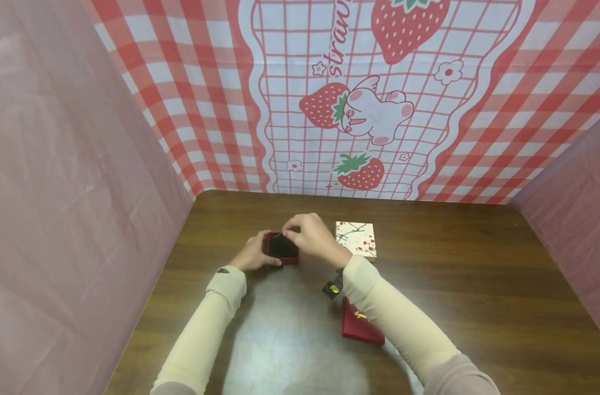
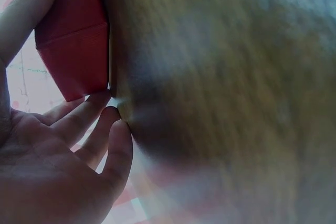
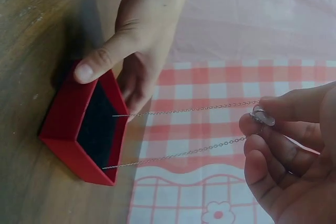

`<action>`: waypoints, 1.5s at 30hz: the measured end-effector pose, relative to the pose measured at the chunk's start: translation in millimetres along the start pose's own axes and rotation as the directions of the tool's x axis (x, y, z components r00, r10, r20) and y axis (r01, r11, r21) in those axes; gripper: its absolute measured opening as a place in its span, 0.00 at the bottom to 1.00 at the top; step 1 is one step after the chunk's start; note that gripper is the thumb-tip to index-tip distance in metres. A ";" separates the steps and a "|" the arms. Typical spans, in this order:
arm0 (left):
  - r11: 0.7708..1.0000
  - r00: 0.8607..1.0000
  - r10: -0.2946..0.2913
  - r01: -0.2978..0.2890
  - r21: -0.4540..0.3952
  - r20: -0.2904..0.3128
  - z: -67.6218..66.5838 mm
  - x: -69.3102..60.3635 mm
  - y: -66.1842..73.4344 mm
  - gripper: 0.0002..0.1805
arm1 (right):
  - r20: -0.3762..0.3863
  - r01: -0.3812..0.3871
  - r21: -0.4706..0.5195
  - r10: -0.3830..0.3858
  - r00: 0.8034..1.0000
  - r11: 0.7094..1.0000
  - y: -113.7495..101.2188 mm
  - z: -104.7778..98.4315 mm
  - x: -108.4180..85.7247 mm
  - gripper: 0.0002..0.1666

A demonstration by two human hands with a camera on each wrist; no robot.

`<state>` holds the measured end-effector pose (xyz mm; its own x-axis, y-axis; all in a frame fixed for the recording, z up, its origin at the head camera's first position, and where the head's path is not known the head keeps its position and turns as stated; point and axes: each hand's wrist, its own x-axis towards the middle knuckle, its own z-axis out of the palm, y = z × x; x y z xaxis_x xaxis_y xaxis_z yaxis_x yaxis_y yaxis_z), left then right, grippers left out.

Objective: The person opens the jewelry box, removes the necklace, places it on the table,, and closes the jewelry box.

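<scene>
My left hand (image 1: 253, 253) holds a small open red jewelry box (image 3: 68, 150) with a black lining, thumb on one side and fingers on the other. In the left wrist view the fingertips touch the red box (image 2: 79, 59) at its lower edge. Above the box, my right hand (image 1: 312, 233) pinches a silver necklace (image 3: 194, 109) by its small pendant (image 3: 264, 117). Two strands of chain stretch from the fingertips into the box, where their ends are hidden.
A cream box (image 1: 356, 241) with a red blossom pattern sits right of my right hand. A red lid-like piece (image 1: 361, 327) with gold lettering lies partly under my right forearm. Strawberry-print cloth (image 1: 359, 120) hangs behind the wooden table (image 1: 453, 263).
</scene>
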<state>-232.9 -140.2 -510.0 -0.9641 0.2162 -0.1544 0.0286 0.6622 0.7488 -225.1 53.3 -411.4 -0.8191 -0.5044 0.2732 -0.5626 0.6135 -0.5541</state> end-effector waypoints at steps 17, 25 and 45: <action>1.000 1.000 -0.008 0.008 -0.015 0.002 2.2 1.9 -0.7 0.53 | -0.087 0.059 0.030 -0.056 0.995 0.998 -14.4 -20.4 -2.4 0.05; 1.000 1.000 -0.020 0.020 -0.017 0.006 2.6 2.3 -0.9 0.52 | -0.145 0.111 0.056 -0.101 0.984 0.992 -20.6 -29.4 -2.6 0.04; 1.000 0.999 -0.024 0.024 0.017 0.037 -2.1 -1.4 3.4 0.61 | -0.155 0.085 0.086 -0.071 0.985 0.993 -18.9 -35.5 -3.2 0.05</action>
<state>-232.1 -139.8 -505.8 -0.9542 0.2260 -0.1961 0.0100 0.6792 0.7339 -215.9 64.9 -373.9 -0.7844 -0.4462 0.4308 -0.6187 0.5138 -0.5943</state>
